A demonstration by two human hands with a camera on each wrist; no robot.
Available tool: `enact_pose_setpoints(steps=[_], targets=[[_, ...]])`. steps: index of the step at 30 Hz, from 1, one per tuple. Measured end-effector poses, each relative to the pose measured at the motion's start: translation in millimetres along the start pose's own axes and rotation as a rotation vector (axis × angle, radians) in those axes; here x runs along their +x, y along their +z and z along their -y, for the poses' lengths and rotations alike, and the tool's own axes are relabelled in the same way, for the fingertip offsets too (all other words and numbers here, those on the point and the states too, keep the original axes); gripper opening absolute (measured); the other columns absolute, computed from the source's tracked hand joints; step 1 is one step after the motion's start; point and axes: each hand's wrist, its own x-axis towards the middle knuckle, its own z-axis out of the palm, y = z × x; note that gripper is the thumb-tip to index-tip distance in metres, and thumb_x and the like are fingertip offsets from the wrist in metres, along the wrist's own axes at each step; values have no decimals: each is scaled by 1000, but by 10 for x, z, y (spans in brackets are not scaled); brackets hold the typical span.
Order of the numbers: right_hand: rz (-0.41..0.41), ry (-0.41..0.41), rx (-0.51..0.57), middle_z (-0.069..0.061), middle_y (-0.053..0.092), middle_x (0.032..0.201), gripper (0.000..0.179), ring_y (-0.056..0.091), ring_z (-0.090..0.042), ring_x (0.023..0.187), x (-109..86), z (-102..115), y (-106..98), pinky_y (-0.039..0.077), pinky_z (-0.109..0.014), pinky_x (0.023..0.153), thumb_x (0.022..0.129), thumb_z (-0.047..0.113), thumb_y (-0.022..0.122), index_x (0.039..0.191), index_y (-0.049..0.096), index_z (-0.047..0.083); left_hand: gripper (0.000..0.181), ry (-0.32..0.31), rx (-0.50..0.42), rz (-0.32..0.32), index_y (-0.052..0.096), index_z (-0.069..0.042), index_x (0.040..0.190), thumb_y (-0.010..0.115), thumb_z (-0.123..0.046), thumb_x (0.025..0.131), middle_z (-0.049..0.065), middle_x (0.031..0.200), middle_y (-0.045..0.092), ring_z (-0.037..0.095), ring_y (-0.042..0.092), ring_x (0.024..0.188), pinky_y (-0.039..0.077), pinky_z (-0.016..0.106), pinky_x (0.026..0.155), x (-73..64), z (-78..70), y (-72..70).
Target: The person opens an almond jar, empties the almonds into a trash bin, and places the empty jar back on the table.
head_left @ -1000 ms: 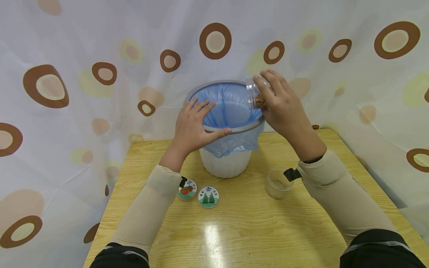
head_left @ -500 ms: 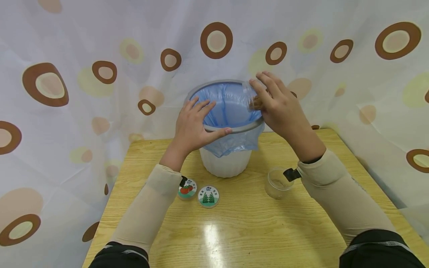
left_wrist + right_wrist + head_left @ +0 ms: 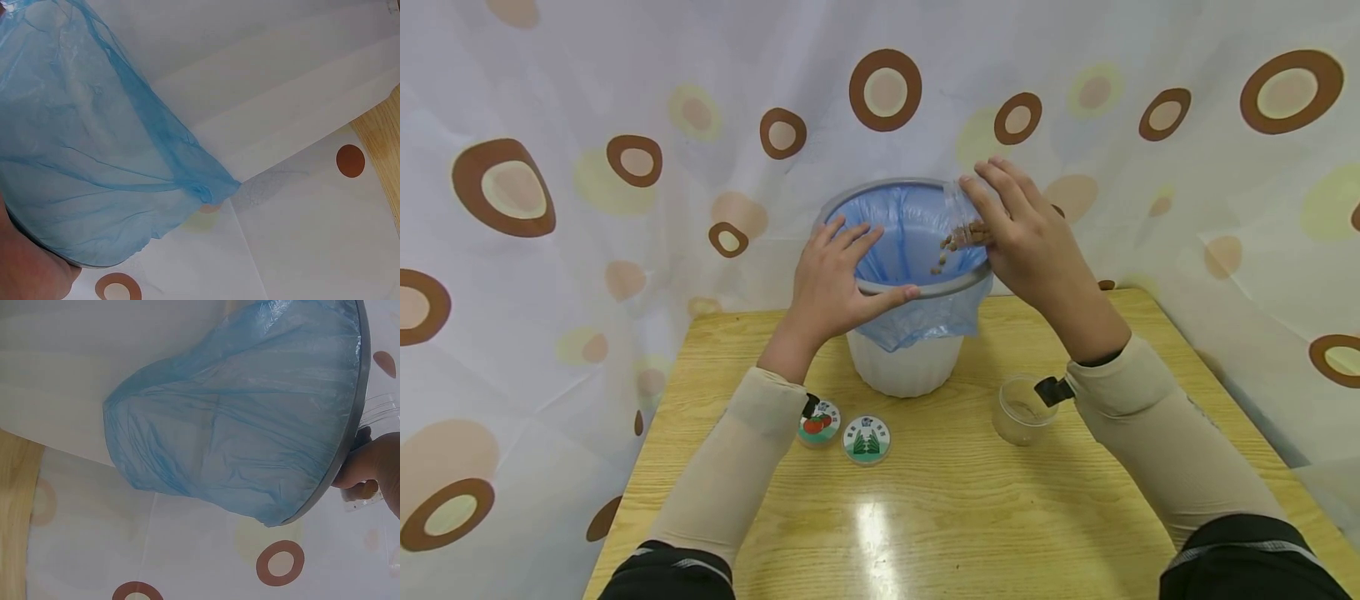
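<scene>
A white bin (image 3: 906, 367) with a grey rim and a blue plastic liner (image 3: 902, 225) stands at the back of the table. My left hand (image 3: 831, 279) rests at its left rim, fingers spread and mostly straight, thumb along the front rim. My right hand (image 3: 1030, 229) grips a clear jar (image 3: 957, 208) tipped sideways over the right side of the bin's mouth. Small brown pellets (image 3: 977, 233) lie in the jar, and several are falling from its mouth into the bin. In the right wrist view, the jar (image 3: 381, 409) shows partly behind the rim.
On the wooden table (image 3: 955, 500), a clear round tub (image 3: 1018, 429) stands right of the bin. Two round labelled pieces, one with tomatoes (image 3: 820, 427) and one with green leaves (image 3: 867, 440), sit front left of the bin. A patterned cloth (image 3: 625, 83) hangs behind.
The right hand has tilted the jar's mouth further down and slightly left. Pellets that stayed inside one second ago now drop out. My left hand and the bin keep their place.
</scene>
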Motion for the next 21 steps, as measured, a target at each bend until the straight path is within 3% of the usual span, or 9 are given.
enact_pose_setpoints(steps=[6, 21], targets=[[-30, -1, 27, -27, 54, 152, 55, 47, -42, 148, -4, -7, 10, 49, -53, 116, 97, -15, 51, 151, 54, -1, 132, -1, 2, 5, 60, -17, 153, 21, -111, 69, 11, 157, 58, 41, 37, 157, 19, 58, 133, 6, 0, -2], [6, 4, 7, -28, 53, 152, 52, 46, -42, 149, -34, -7, -7, 47, -52, 119, 101, -10, 53, 152, 51, -1, 130, 3, -9, -3, 60, -17, 153, 21, -111, 70, 12, 157, 58, 42, 37, 157, 19, 59, 132, 6, 2, 7]])
